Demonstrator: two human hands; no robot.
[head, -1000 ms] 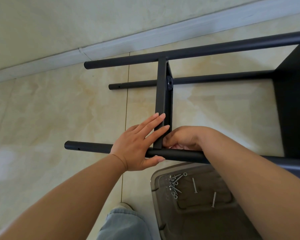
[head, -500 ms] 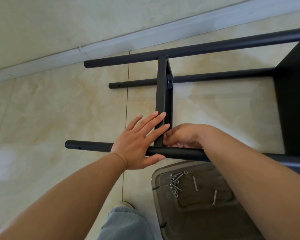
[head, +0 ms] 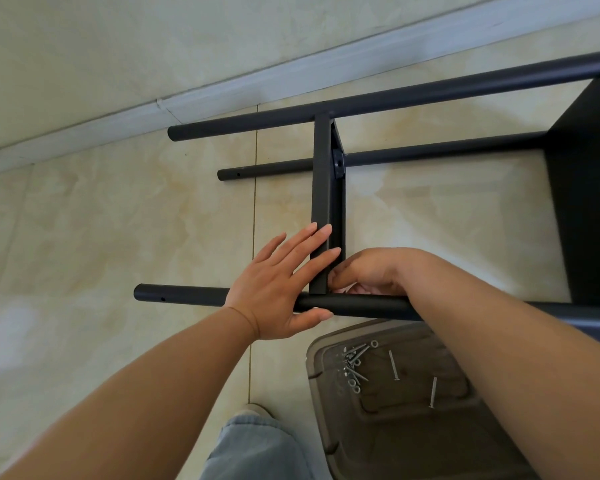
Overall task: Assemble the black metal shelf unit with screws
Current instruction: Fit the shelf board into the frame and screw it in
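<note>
Shelf frame (head: 326, 188) lies on its side on the floor, barely shifted; fastening continues.
Left hand (head: 278, 289) stays flat, fingers straight and now spread, bracing the crossbar; right hand (head: 364, 271) stays curled behind the joint, its contents hidden.

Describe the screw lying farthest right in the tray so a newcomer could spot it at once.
Find the brown plastic tray on the floor under the near black tube. Most screws and washers cluster at its left. Farthest right lies one long silver screw, alone and nearly upright in the picture.
</note>
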